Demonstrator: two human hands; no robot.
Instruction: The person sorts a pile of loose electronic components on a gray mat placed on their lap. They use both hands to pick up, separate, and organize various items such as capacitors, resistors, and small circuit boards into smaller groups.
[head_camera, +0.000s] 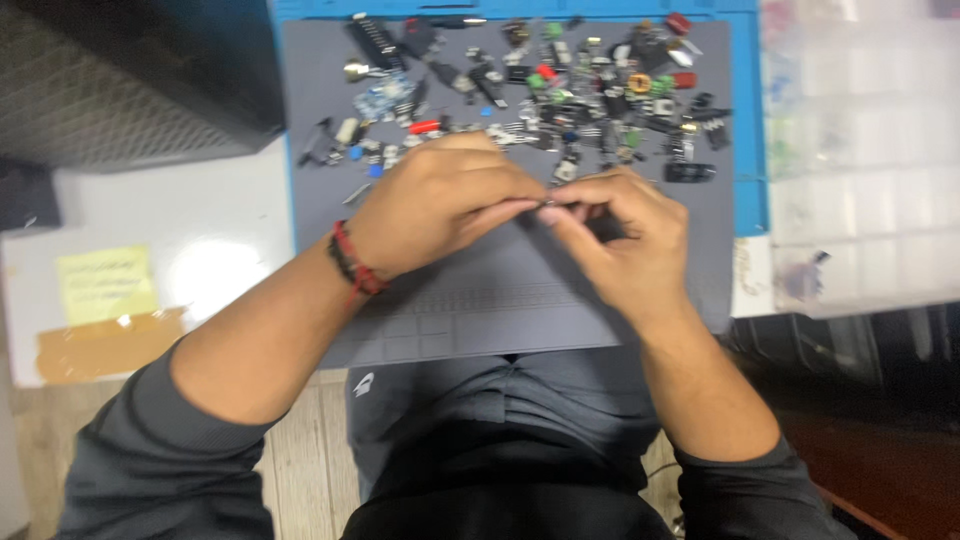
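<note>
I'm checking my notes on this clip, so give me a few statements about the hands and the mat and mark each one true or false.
1. Both hands meet over the grey mat, the left hand and right hand pinching one tiny part between their fingertips. True.
2. The pile of small electronic parts lies on the near edge of the mat, by the person's body. False: it lies along the far edge, beyond the hands.
3. A red and black wristband sits on the left wrist. True.
4. The yellow sticky note is stuck on the mat. False: it lies on the white surface left of the mat.
5. The right hand is flat on the mat. False: it is curled, fingertips pinching.
</note>
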